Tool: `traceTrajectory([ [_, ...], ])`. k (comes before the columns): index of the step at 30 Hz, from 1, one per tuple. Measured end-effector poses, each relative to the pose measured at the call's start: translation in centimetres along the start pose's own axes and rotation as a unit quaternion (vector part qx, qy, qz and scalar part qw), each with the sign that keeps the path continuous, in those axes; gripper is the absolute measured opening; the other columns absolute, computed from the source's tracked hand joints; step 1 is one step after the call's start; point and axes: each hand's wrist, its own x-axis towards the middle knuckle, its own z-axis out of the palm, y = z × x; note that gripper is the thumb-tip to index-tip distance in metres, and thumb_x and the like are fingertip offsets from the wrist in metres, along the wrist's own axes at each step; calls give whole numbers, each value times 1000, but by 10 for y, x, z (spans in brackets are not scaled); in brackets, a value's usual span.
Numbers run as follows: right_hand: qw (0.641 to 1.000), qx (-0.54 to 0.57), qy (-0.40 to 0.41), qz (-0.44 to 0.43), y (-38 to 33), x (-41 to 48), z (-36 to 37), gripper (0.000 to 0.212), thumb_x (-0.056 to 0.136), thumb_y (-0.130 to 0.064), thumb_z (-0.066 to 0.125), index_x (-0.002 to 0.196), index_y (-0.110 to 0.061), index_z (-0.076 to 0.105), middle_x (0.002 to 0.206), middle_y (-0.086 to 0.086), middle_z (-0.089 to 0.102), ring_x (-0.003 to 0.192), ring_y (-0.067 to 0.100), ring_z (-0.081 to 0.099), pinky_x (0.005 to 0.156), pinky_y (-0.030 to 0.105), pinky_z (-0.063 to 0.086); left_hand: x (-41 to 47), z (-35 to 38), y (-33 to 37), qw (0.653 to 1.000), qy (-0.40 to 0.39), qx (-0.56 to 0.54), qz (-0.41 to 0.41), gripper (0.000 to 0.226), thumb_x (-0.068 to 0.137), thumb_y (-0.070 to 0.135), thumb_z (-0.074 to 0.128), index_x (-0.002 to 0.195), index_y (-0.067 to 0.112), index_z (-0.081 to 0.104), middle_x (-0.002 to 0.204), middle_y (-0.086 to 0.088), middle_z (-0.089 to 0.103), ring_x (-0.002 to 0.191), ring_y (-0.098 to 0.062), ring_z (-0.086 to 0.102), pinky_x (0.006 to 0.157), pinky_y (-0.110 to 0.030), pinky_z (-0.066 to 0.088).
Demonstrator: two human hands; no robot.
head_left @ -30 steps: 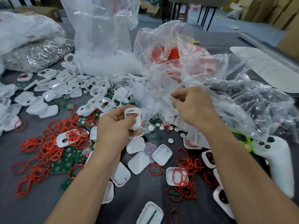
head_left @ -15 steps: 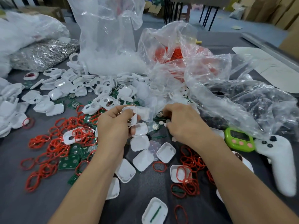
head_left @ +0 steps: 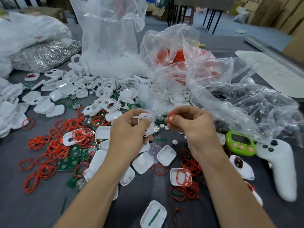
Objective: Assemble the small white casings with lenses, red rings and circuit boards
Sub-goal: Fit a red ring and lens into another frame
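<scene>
- Left hand (head_left: pixel 130 134): fingers and thumb are curled round one white casing (head_left: pixel 146 120), held above the table (head_left: pixel 24 203), much as it was a second ago.
- Right hand (head_left: pixel 194 125): it has come away from the plastic bag (head_left: pixel 205 76) and the loose parts. Thumb and forefinger now pinch a small reddish piece (head_left: pixel 170 119) just beside the casing. Ring or lens: cannot tell.
- Judgement: pick-up complete; seating the piece in the casing comes next.

Bare tabletop (head_left: pixel 23 209) is seen only at the near left corner and in patches between the forearms. The left side is strewn with red rings (head_left: pixel 54 145) and white casings (head_left: pixel 65 89). The far side is walled off by crumpled plastic bags (head_left: pixel 213 89). The right is blocked by a green timer (head_left: pixel 240 143) and a white controller (head_left: pixel 279 168).
</scene>
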Motion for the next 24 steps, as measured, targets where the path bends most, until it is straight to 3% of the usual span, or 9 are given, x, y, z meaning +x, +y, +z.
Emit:
traceTrajectory([
  [5,995,-83,49,-32,10,-4,2,27,78,3,80,69,-23,80,71,2,77,65,13,72,64,24,56,-4,-1,1,998,-44,19,36,24,88,-1,70,97,20,63,67,-6,74,51,-20,67,46,-24,51],
  [8,989,-113,77,-49,10,-8,4,20,77,-8,83,73,-27,80,68,-3,77,63,14,74,63,32,60,-4,-4,5,989,-131,-67,5,22,82,5,80,83,22,66,71,-11,72,50,-20,63,43,-22,47],
  [11,994,-98,34,-35,10,-14,14,19,79,-12,84,73,-30,79,70,-3,77,64,15,75,62,31,62,-5,-3,8,981,-160,-103,-31,11,74,18,83,78,23,74,75,-10,74,50,-17,62,44,-20,46],
  [13,997,-72,-2,-12,8,-16,15,22,82,-7,82,73,-27,80,72,1,77,66,18,76,61,30,61,-5,-2,7,988,-131,-85,-20,7,76,17,81,77,23,77,76,-11,77,51,-17,64,44,-21,48],
  [15,999,-20,-43,27,3,-16,12,25,84,2,77,75,-21,81,76,9,78,69,23,76,62,31,62,-6,-2,5,994,-99,-54,8,18,83,9,80,77,26,79,77,-11,78,53,-16,67,45,-21,50],
  [18,993,24,-101,50,-3,-16,6,21,86,6,75,89,-14,82,86,15,79,77,27,78,66,30,63,-4,-3,5,996,-78,-44,15,20,81,8,81,75,27,78,76,-10,78,54,-15,66,45,-21,49],
  [21,992,23,-117,47,-2,-17,6,17,85,5,77,94,-8,81,88,17,79,80,31,78,74,38,65,-2,-5,7,987,-117,-102,-35,11,72,19,87,76,22,77,72,-8,73,52,-17,60,46,-22,47],
  [24,994,37,-92,49,3,-13,8,22,83,15,71,95,-2,80,86,19,78,72,26,73,74,34,65,0,-5,8,966,-146,-190,-99,8,73,26,78,78,19,78,76,-5,71,53,-14,61,46,-19,47],
])
